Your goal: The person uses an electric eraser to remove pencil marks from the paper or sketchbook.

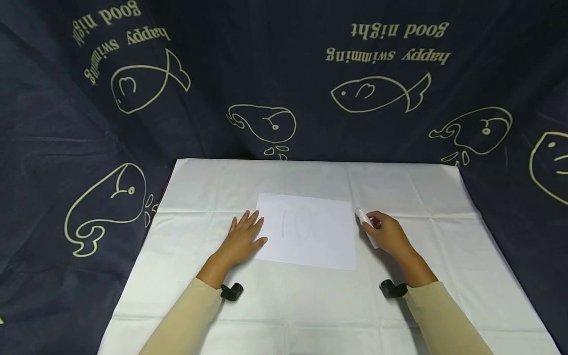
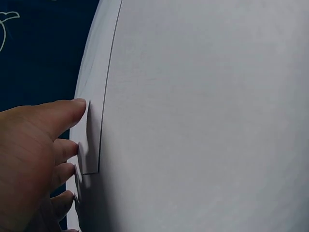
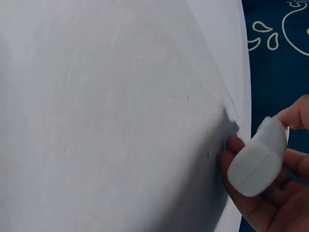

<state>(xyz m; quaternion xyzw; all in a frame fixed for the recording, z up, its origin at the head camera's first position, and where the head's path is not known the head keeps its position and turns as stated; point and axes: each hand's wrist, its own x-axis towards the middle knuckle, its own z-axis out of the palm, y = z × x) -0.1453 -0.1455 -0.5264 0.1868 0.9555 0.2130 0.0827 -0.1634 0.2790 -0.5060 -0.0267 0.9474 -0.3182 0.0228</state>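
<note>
A sheet of white paper (image 1: 317, 236) lies on the white cloth, with faint grey pencil-like marks resembling "10" on its left half. My left hand (image 1: 241, 241) rests at the sheet's left edge with fingers spread; in the left wrist view the thumb is right by the paper's edge (image 2: 92, 145). Just beyond the right edge, my right hand (image 1: 389, 235) holds a white, thick-bodied pen-shaped tool (image 1: 366, 222) between thumb and fingers. Its narrow end points away from me and left. The right wrist view shows the tool's rounded, seamed back end (image 3: 256, 169); its exact kind cannot be told.
White cloth with fold creases (image 1: 310, 305) covers the table. Dark blue fabric (image 1: 266, 59) printed with pale fish, whales and lettering hangs behind and at both sides. Black wrist-worn devices (image 1: 232, 292) sit at both cuffs.
</note>
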